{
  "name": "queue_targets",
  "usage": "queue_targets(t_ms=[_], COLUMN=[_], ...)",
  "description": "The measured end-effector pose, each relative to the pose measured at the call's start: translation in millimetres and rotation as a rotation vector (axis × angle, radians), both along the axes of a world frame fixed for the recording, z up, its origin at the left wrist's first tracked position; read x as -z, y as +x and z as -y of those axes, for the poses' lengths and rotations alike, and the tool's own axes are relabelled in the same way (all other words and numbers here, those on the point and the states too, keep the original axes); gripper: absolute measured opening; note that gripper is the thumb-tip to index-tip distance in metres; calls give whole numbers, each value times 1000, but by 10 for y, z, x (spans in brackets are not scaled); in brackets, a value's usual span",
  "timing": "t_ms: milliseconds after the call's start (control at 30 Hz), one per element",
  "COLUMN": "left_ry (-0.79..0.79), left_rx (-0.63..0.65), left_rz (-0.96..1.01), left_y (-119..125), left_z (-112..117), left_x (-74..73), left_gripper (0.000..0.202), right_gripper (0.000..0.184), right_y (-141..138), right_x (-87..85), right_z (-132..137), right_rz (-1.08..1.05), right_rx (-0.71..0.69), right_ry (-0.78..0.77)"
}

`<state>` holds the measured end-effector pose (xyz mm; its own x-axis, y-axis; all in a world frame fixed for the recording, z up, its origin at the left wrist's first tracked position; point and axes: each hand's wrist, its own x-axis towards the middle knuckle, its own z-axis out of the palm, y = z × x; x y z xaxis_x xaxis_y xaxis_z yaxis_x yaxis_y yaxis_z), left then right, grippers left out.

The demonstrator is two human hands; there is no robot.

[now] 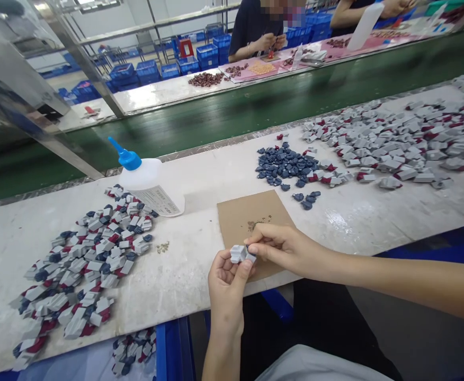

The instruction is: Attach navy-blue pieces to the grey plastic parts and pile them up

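Note:
Between the fingers of my left hand (229, 280) is a small grey plastic part (238, 254), held above the near edge of a brown cardboard sheet (235, 219). My right hand (282, 247) meets it there, thumb and forefinger pinching a small dark blue piece (249, 247) against the grey part. How far the two pieces are joined is hidden by the fingers. Brownish smears mark the cardboard just beyond my right hand. Past the cardboard lie a pile of dark blue pieces (283, 163) and a few loose ones (306, 199).
A white bottle (152, 185) with a blue nozzle stands behind a heap of grey, red and blue parts (92, 254). More grey-and-red parts (399, 137) spread at right. A blue crate (172, 349) sits below the table edge. Beyond the green conveyor belt (192, 114), co-workers (256, 29) handle parts.

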<state>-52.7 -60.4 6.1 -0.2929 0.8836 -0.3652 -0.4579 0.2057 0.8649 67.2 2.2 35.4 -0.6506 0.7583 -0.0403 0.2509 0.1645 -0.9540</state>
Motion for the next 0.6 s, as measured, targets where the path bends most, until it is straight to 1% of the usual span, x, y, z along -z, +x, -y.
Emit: queue_targets(t_ms=[67,100,133,200,233,267,300,333,367,400,467,533,600], left_ry=[8,20,20,-26,-92,-122,-115,-89,-45,0,70,101,119], left_rx=[41,21,-36,-196,-285,-314,-303,-313,-350,-383,-448,-481,-486], left_rz=[-82,-188,-339,-754,-987,-1226,-1444,-1631,-1761,-1845,-1910,-1923,-1931], left_y=[-80,-149,-240,-486,-627,-767,-895,-1003,-1083,-1136,-1171,-1156,-1141], left_z=[-2,6,21,57,74,86,91,90,84,75,56,45,36], left_x=[-26,-40,-51,-54,-39,-10,34,90,155,221,336,397,401], left_gripper=[21,21,22,25,30,34,38,39,39,41,52,68,80], right_gripper=[27,30,33,38,38,38,38,38,41,44,48,46,41], right_y=[47,96,166,373,504,648,794,935,1063,1171,1319,1392,1427], right_x=[-48,-71,-87,-89,-70,-37,9,67,133,203,336,431,477], right_z=[-119,-210,-323,-597,-743,-879,-997,-1089,-1151,-1182,-1173,-1120,-1081], right_rz=[12,25,49,148,240,355,484,612,725,813,907,933,927], right_rx=[1,48,131,354,446,506,519,491,434,370,280,256,264], right_ry=[87,156,228,364,440,523,605,681,747,798,869,929,951])
